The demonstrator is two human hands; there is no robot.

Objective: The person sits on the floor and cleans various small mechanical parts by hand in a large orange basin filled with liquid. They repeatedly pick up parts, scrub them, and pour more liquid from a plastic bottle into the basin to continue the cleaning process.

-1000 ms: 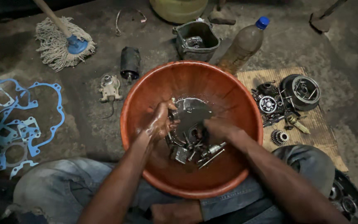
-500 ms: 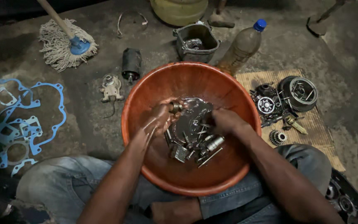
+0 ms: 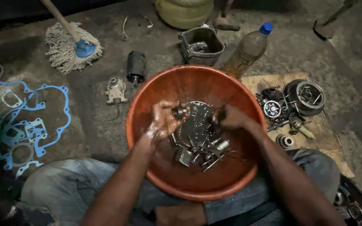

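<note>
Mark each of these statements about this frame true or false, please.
1. Both hands are inside the orange basin. True.
2. The left hand holds a small metal part. True.
3. The plastic bottle has a red cap. False: the cap is blue.
4. The mop lies right of the basin. False: it lies to the upper left.
5. Gears sit on the cardboard. True.

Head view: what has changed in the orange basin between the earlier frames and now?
The left hand has lifted a small metal part off the pile, pinched at its fingertips. The right hand has drawn back toward the right wall. The basin, the pile of metal parts and the floor items stayed put.
</note>
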